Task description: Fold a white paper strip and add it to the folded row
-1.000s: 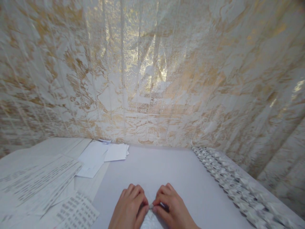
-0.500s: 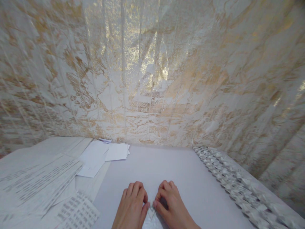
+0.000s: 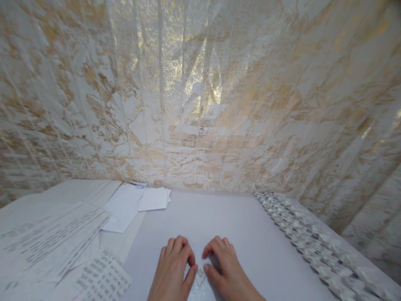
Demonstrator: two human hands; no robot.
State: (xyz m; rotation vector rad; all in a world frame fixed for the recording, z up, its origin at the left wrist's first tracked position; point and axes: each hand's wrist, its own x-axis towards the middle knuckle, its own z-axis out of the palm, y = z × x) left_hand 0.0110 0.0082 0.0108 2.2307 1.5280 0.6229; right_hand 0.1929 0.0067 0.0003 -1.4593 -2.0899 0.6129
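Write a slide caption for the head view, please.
Left hand and right hand flank a pale piece; printed papers lie left, rows of pointed pieces right.

Round the table [image 3: 213, 217], sheets [image 3: 56, 238] lie at nine o'clock, slips [image 3: 122, 209] at ten, curtain [image 3: 200, 100] at twelve, strips [image 3: 308, 240] at three, piece [image 3: 201, 288] at six.

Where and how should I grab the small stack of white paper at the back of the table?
Probably pinch its near right corner, coming from the front right: the stack lies flat, the patterned cloth is close behind its far edge, and a larger white sheet lies along its left.
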